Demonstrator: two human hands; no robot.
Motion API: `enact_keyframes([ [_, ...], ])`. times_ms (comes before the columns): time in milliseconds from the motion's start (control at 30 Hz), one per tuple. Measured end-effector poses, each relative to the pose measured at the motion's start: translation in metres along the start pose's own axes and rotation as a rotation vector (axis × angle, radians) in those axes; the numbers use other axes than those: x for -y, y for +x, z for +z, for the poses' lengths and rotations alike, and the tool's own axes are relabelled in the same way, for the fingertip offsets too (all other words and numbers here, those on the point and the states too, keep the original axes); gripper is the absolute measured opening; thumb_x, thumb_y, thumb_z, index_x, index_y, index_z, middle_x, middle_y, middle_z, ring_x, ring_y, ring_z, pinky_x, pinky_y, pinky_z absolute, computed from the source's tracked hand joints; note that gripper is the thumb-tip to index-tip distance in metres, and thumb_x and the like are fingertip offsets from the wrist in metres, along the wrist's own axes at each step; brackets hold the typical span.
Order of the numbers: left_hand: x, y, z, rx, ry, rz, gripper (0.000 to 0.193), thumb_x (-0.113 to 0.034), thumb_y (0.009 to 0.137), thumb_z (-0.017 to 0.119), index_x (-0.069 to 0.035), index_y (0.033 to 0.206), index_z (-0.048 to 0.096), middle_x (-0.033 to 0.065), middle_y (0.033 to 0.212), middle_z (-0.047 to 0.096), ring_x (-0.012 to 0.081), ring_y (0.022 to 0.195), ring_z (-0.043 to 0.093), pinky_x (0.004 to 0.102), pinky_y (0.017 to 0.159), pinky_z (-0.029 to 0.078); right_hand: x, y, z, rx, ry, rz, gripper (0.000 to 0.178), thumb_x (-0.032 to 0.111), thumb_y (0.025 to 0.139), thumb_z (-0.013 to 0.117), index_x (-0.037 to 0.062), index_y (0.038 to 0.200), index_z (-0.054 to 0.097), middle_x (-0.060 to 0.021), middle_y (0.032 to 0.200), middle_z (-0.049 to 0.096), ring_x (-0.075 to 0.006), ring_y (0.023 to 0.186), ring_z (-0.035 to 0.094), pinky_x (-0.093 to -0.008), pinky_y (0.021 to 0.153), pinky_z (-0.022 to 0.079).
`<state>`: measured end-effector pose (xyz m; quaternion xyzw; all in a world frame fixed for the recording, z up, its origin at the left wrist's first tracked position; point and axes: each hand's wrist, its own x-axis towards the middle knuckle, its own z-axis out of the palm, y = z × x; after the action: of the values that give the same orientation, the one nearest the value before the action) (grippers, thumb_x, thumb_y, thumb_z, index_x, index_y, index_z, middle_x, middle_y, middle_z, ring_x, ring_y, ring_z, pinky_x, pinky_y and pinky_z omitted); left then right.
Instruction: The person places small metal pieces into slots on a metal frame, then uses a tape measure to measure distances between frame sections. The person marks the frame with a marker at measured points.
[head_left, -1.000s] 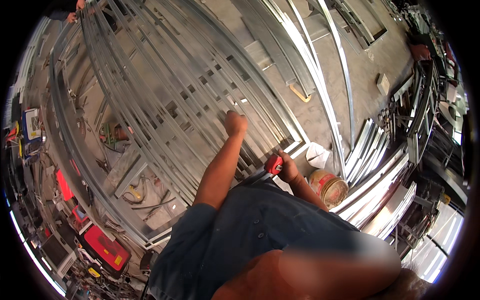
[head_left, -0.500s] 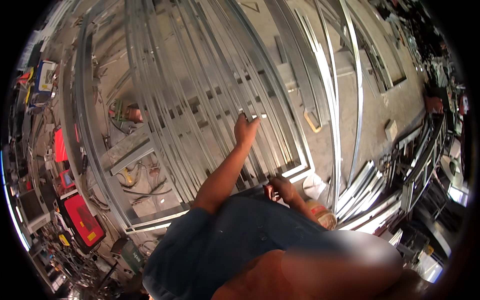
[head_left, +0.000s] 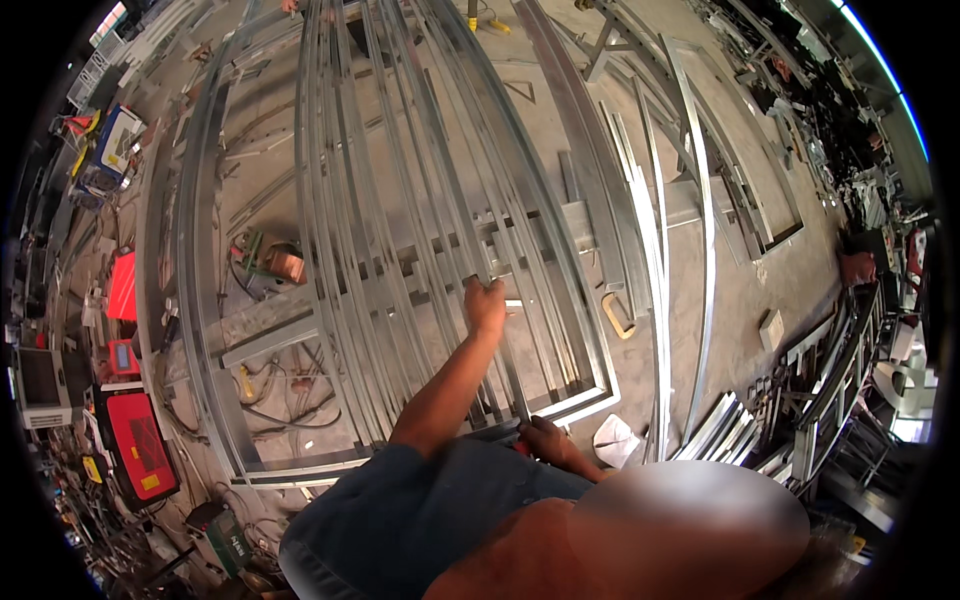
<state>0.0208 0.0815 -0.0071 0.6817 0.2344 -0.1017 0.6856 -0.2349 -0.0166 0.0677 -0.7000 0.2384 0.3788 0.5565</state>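
Long grey metal bars (head_left: 352, 180) lie side by side inside a large rectangular metal frame (head_left: 598, 385) in front of me. My left hand (head_left: 486, 305) reaches over them, its fingers closed about one of the bars toward the right side. A small white piece (head_left: 513, 303) shows just right of that hand; whether it touches is unclear. Near the frame's close edge, beside my body, my right hand (head_left: 548, 442) is closed round a red thing (head_left: 522, 446), mostly hidden by the fingers. Its kind cannot be made out.
A copper-coloured coil (head_left: 285, 263) sits left of the bars. A yellowish C-shaped clamp (head_left: 618, 316) and long shiny strips (head_left: 703, 220) lie to the right. Red-topped cases (head_left: 142, 450) stand at left. At the top edge another person's hand (head_left: 290, 5) is partly visible.
The view has tilted, so the frame and my hands appear lower. My left hand's fingers, apart earlier, now look closed. Less of the red thing shows in my right hand.
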Motion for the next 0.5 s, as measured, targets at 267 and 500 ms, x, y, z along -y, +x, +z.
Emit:
enact_keyframes([
  [267,-0.004,0.013,-0.050,-0.062,0.157,0.022,0.033,-0.022,0.087,0.067,0.007,0.095,0.054,0.0221,0.080,0.065,0.0395,0.066,0.068,0.0464,0.059,0.056,0.009,0.013,0.022,0.185,-0.042,0.027,0.039,0.039,0.097,0.055,0.0005,0.104,0.060,-0.0095,0.082,0.066,-0.0179,0.068,0.063,-0.0344,0.057,0.051],
  [500,0.079,0.062,-0.118,-0.161,0.380,0.180,0.049,-0.022,0.088,0.068,0.011,0.121,0.052,0.0248,0.091,0.066,0.0362,0.074,0.067,0.0429,0.063,0.055,0.011,0.040,0.059,0.360,-0.242,-0.066,0.044,0.042,0.098,0.056,-0.0017,0.105,0.060,-0.0198,0.094,0.069,-0.0266,0.083,0.069,-0.0414,0.070,0.054],
])
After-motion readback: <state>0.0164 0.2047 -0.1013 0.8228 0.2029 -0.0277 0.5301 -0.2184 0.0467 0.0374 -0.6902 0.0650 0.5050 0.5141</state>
